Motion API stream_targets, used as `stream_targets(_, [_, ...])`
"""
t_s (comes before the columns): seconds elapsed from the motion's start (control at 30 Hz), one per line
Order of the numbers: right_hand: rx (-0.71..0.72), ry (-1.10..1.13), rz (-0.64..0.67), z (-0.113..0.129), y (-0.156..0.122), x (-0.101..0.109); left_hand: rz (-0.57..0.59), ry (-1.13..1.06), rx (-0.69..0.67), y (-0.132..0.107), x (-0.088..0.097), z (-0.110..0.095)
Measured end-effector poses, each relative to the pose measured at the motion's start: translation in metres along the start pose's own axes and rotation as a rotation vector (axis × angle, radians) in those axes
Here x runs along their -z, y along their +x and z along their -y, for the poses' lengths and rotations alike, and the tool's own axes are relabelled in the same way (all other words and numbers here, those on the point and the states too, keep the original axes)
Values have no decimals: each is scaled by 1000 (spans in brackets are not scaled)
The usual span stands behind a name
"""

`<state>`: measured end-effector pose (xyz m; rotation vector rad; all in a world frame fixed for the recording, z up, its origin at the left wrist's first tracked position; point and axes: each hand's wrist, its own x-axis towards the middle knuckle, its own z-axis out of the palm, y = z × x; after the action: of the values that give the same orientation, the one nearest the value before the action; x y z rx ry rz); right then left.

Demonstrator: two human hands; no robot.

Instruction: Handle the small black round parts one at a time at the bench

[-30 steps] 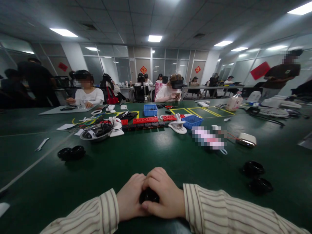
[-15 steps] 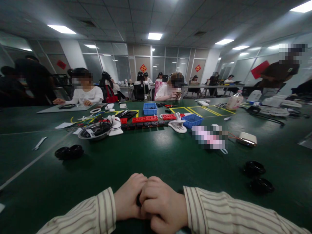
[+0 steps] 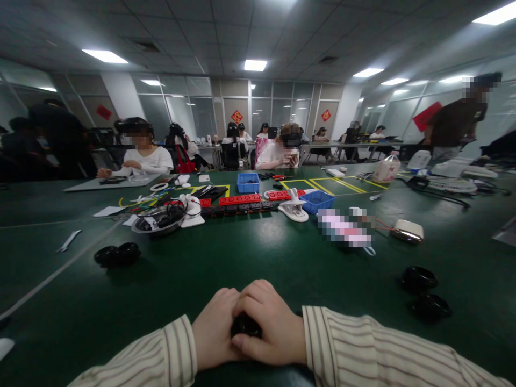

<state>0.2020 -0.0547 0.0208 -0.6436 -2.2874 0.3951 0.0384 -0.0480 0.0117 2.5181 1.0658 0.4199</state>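
Both my hands close round a small, glossy black rounded part (image 3: 246, 325) low in the middle of the view. My left hand (image 3: 215, 328) wraps it from the left, its fingers partly hidden. From the right, my right hand (image 3: 272, 328) curls over the top, with the thumb along the near side. Only a patch of the part shows between the hands, so its full shape is hidden. Two similar black hollow round pieces (image 3: 419, 278) lie on the green table to the right. Another pair of black round pieces (image 3: 116, 255) sits touching on the left.
Across the table (image 3: 266, 258) stand a metal bowl of cables (image 3: 156, 228), a red and black power strip row (image 3: 241, 201), a white clip stand (image 3: 293, 207) and a blue bin (image 3: 317, 201). A wrench (image 3: 69, 241) lies left, a cream device (image 3: 408, 230) right. People sit opposite.
My right hand has lifted and shifted its fingers, uncovering more of the black part. The view has moved slightly. On the far right, a standing person has turned.
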Motion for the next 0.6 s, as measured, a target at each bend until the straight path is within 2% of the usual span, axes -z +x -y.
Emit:
stream_targets(0.13, [5,-31,32,2,-1,-2,7,23,-37,0,-3,4])
stream_targets(0.47, [311,90,73,1,1,-1,87,36,-80,4,3,3])
stream_targets(0.6, [337,92,70,0,1,-1,92,26,-77,3,4,3])
